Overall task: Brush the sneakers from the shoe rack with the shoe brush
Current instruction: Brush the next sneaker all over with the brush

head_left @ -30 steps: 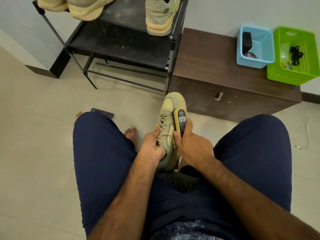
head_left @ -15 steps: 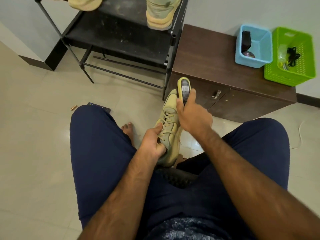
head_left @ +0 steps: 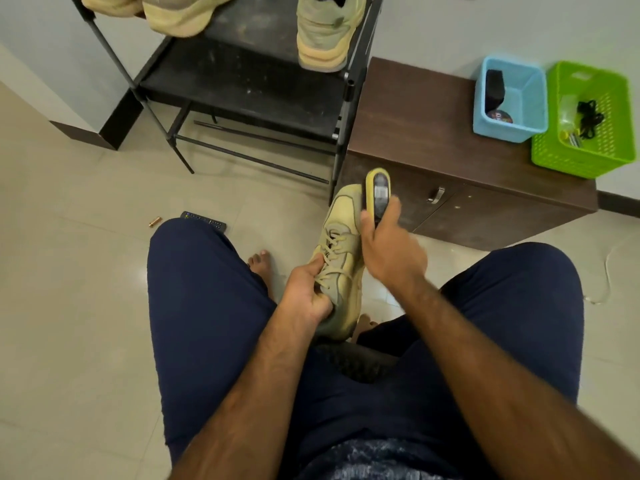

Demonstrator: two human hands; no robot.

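Observation:
A tan sneaker (head_left: 341, 233) is held toe-forward between my knees. My left hand (head_left: 308, 292) grips it at the collar, thumb on the laces. My right hand (head_left: 391, 251) grips a yellow shoe brush (head_left: 378, 194) whose far end lies against the right side of the sneaker's toe. The bristles face away and are hidden. On the black shoe rack (head_left: 249, 88) ahead stand another tan sneaker (head_left: 327, 32) at the right and more tan shoes (head_left: 173, 12) at the top left.
A brown low cabinet (head_left: 433, 140) stands right of the rack, carrying a blue basket (head_left: 526, 98) and a green basket (head_left: 609, 129) with small items. A remote control (head_left: 204, 218) and a small battery (head_left: 155, 221) lie on the tiled floor at left.
My right hand has carried the brush forward along the sneaker's right side, from beside the laces to the toe. My left hand keeps its hold on the sneaker.

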